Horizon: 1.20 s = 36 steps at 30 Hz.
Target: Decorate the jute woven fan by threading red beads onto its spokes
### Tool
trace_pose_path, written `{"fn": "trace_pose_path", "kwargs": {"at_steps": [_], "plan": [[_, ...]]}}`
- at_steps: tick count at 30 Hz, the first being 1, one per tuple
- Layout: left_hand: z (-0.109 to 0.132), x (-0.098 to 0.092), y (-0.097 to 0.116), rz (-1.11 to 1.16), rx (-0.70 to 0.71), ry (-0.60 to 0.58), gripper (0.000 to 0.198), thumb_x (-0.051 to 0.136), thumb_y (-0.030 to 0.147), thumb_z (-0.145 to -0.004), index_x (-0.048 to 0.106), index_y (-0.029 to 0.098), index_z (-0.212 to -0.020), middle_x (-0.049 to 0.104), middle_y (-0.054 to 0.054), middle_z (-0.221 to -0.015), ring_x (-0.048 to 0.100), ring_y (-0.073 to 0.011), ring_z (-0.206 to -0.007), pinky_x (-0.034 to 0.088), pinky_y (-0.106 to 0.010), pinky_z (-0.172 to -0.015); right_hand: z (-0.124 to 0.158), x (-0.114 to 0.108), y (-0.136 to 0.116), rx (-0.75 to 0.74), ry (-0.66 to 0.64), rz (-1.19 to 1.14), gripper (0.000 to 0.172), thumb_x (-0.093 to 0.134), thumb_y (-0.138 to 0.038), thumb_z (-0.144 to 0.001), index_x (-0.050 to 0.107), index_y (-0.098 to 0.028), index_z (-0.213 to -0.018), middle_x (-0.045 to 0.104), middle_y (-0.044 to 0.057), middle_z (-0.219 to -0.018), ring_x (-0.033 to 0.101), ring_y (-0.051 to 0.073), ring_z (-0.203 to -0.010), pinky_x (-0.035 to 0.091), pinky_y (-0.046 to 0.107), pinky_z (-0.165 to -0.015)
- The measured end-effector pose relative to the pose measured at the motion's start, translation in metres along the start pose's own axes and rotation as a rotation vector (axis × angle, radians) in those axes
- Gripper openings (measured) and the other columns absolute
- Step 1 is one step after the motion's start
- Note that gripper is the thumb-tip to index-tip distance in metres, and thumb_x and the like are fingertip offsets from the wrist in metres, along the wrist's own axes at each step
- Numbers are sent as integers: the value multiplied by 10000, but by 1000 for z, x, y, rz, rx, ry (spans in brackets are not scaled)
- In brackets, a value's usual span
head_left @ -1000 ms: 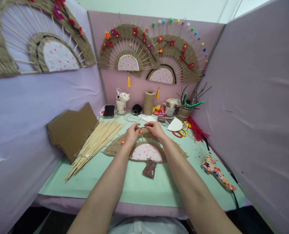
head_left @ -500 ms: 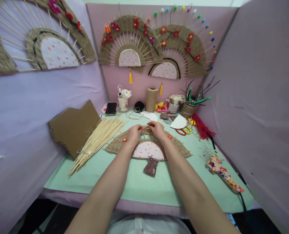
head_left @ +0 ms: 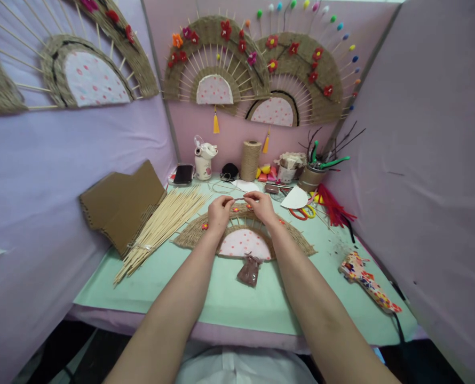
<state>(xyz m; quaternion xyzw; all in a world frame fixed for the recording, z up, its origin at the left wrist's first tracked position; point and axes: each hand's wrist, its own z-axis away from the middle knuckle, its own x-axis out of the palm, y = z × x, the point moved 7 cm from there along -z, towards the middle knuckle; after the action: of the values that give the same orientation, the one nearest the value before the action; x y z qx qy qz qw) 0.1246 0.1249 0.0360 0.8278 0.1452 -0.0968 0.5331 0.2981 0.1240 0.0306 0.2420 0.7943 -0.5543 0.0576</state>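
Note:
My left hand (head_left: 220,211) and my right hand (head_left: 260,206) each pinch an end of a thin dark brown strip (head_left: 239,199). The strip stretches short and nearly level between the fingertips; its material I cannot make out. Just below it lies a woven twine fan (head_left: 189,234) on bamboo sticks, with small red flowers (head_left: 236,209) on its band. At the fan's base is a white half-circle with pink dots (head_left: 243,244). A small brown plastic packet (head_left: 249,271) rests against its lower edge. My forearms cover parts of the fan.
Bamboo sticks (head_left: 161,229) and cardboard (head_left: 121,202) lie left. A flower-patterned glue gun (head_left: 369,282) with a cord lies right. Behind are a twine spool (head_left: 251,161), scissors (head_left: 303,213), a white half-circle piece (head_left: 295,198) and red tassel strands (head_left: 335,205). Decorated fans (head_left: 217,58) hang at the back.
Both hands have lifted slightly from the fan's top band, uncovering flowers there. The brown strip now shows between the fingertips. The whole view has shifted a little.

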Motion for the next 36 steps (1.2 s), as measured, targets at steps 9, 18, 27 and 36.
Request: {"fn": "trace_pose_path", "kwargs": {"at_steps": [9,18,27,36], "plan": [[-3,-6,-4,-125,-57,-15,143,602,150,-795,730,177,-851,737,-40,-883,648,-167,-866,465,-271,-858,3,7,8,40,-8,66,176,586,-280,-760,724,-199,-833,729,16,-797,643,173,-784,488,307,-803],[-9,-29,6,-620,-65,-120,131,623,272,-817,751,245,-823,643,-80,-1054,530,-273,-1113,385,-421,-969,13,27,-2,40,-129,247,148,587,-244,-816,733,-224,-836,742,3,-838,640,167,-828,449,304,-831],[-7,-32,-3,-844,-118,-239,148,632,248,-777,758,281,-846,607,-83,-1098,497,-304,-1141,383,-449,-938,22,44,-17,-25,-221,467,168,576,-174,-827,724,-245,-861,735,13,-973,601,198,-988,335,351,-897],[-9,-21,-22,-867,-132,-236,157,630,268,-796,754,310,-882,579,-74,-1135,454,-297,-1173,363,-432,-959,22,49,-10,-54,-235,610,200,530,-211,-870,724,-257,-883,704,33,-986,526,218,-1015,261,359,-842]]}}
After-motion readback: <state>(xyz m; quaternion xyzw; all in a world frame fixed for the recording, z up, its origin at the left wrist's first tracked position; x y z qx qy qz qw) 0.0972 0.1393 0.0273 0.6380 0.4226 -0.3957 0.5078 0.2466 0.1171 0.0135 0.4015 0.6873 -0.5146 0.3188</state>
